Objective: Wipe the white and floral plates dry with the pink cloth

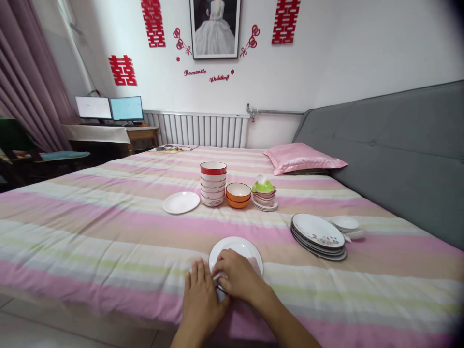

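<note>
A round white plate (pixel 232 244) lies on the striped bedspread right in front of me. My left hand (pixel 203 295) rests at the plate's left edge, fingers stretched out and flat. Over the near part of the plate is my right hand (pixel 237 275), its fingers curled and closed. What looks like a pale pink cloth (pixel 256 265) shows from under that hand, against the plate. A whitish bit peeks out at the fingertips, and a dark curved edge shows below them. Both hands hide much of the plate's near side.
Behind the plate stand a white oval plate (pixel 181 202), stacked bowls with a red-rimmed top (pixel 213 186), orange bowls (pixel 238 195) and small dishes topped by a green one (pixel 263 187). Right: stacked dark-rimmed plates (pixel 319 234), small white dishes (pixel 346 223), a pink pillow (pixel 304 157).
</note>
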`<act>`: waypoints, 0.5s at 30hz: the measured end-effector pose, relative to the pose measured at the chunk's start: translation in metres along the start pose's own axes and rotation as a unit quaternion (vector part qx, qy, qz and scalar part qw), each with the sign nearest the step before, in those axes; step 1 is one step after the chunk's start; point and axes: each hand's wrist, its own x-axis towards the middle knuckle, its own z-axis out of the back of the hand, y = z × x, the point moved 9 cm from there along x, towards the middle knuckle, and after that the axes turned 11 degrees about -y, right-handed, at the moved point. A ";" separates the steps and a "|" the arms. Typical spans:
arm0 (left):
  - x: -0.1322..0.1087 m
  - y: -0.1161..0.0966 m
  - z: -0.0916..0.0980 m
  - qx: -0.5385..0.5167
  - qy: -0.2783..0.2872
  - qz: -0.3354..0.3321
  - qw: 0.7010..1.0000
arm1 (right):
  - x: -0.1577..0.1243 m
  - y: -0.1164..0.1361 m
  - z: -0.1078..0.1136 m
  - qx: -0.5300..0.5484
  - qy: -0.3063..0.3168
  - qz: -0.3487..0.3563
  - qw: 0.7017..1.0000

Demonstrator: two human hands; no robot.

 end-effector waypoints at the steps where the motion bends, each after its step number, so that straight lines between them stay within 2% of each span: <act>1: 0.000 0.000 0.000 0.001 -0.002 -0.001 1.000 | 0.001 -0.001 -0.001 -0.002 -0.010 -0.002 1.000; 7: -0.001 -0.004 0.003 -0.008 -0.014 -0.018 1.000 | 0.003 -0.008 0.006 -0.042 -0.048 -0.041 0.997; 15: -0.001 -0.006 0.003 -0.014 -0.019 -0.016 1.000 | 0.009 -0.016 0.005 -0.092 -0.058 -0.075 0.991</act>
